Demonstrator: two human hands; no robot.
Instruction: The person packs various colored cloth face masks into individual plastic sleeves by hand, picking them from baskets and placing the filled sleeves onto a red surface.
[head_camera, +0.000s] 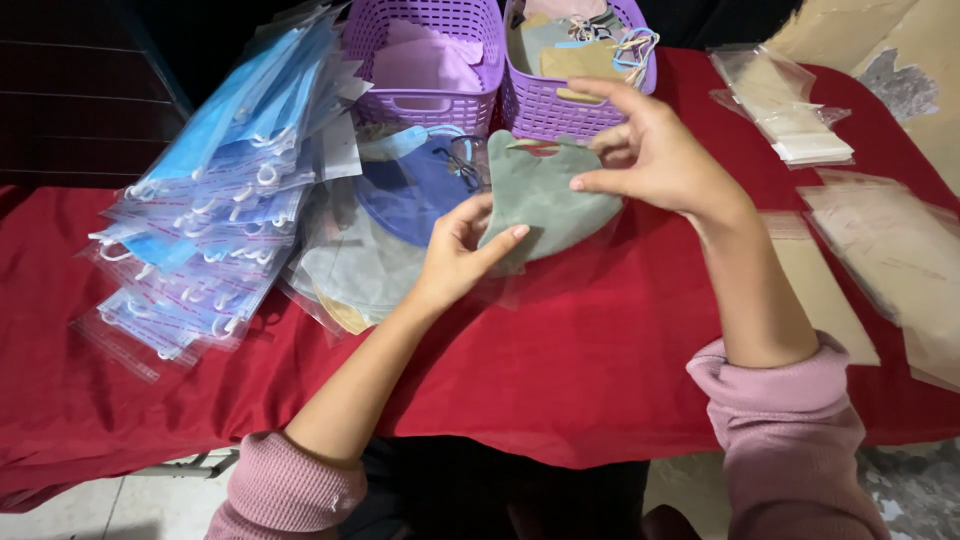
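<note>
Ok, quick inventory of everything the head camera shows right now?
folded face mask: one, grey-green, held above the table between both hands
clear sleeve: one, transparent, around and under that mask
packed blue masks: a fanned stack, count unclear, left side
loose masks: a pile, dark blue, grey and tan, centre behind the hands
baskets: two, purple, at the back, both holding masks
empty clear bags: several stacks, right side
tablecloth: one, red, covering the table
left hand: grip on the mask's lower edge
right hand: pinching the mask's upper right edge
sleeves: two, pink
</note>
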